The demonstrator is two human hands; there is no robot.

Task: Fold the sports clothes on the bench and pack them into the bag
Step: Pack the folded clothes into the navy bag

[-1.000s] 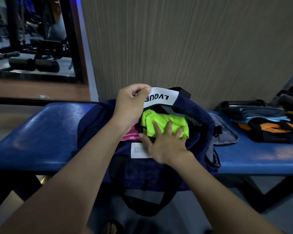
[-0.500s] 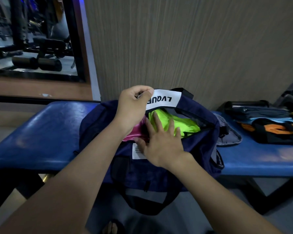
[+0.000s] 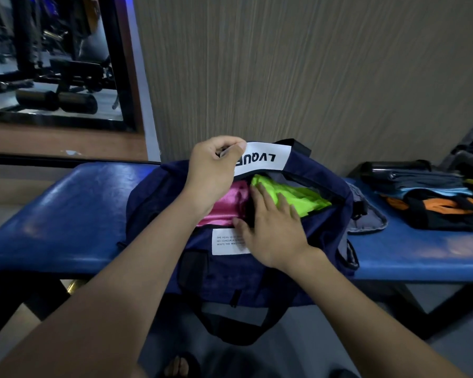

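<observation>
My left hand [image 3: 213, 170] is curled tight. It pinches the far edge of the bag [image 3: 159, 203] and lifts it up, right by the white label [image 3: 265, 159] with black letters. That keeps the bag's mouth wide open.

My right hand [image 3: 273, 227] is flat, with the fingers straight and spread a little. It rests on the clothes inside the bag. The fingertips touch the green top [image 3: 303, 196], and the thumb lies by the near edge of the bag.

The bag sits in the middle of the bench [image 3: 66, 214], just under both my hands. It is dark blue, soft and floppy, with a small white tag [image 3: 224, 241] on the front. A dark strap [image 3: 230, 328] hangs down off the bench.

Inside, a pink top [image 3: 224, 205] lies under my left wrist. The green top is bright and crumpled, just to the right of it.

The bench is blue, smooth and shiny. A gray cloth [image 3: 369, 214] lies beside the bag on the right. Farther right is a pile of clothes [image 3: 432, 197], gray, blue, black and orange, well apart from my hands.
</observation>
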